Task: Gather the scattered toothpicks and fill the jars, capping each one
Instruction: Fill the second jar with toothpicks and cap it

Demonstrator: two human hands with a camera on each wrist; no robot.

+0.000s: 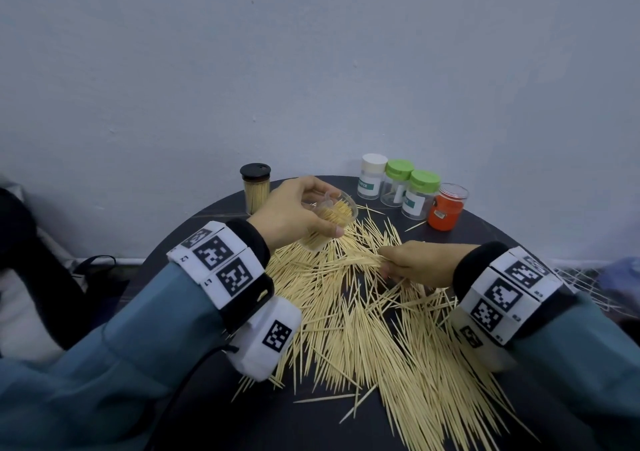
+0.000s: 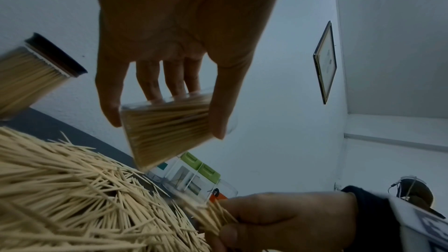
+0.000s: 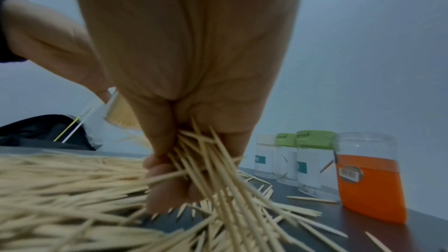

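Wall's framed picture [image 2: 325, 62] shows only from left wrist, not head

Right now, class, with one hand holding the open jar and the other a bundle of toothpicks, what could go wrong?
1. The open jar in the left hand is tilted and nearly full; sticks may slide out.
2. The bundle gripped by the right hand is splayed, so some may miss the mouth.
3. The right arm could knock the orange jar nearby.
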